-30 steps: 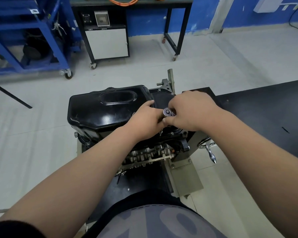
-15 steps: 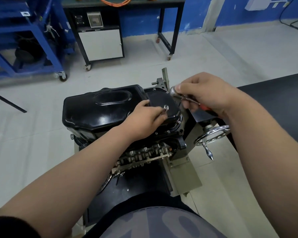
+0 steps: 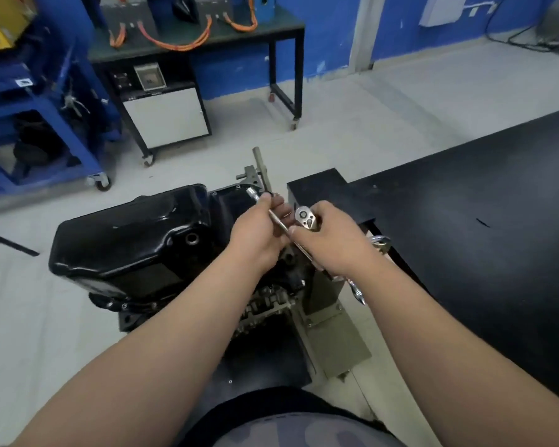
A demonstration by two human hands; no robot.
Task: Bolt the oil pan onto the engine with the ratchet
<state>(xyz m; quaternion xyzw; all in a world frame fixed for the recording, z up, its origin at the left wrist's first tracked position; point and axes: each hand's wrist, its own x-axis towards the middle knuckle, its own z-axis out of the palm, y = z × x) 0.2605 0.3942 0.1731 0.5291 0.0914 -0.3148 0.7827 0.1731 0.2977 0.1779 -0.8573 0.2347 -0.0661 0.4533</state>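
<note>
My right hand [image 3: 336, 246] is closed around the ratchet [image 3: 306, 218], its head poking up-left from the fist. Just left, my left hand [image 3: 255, 240] pinches a slim extension bar [image 3: 277, 220], which runs diagonally with its tip up-left. The oil pan [image 3: 126, 240] lies left of both hands.

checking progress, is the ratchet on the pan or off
Off: right hand holds the ratchet clear of the pan, head facing the camera; left hand grips a bar.
</note>
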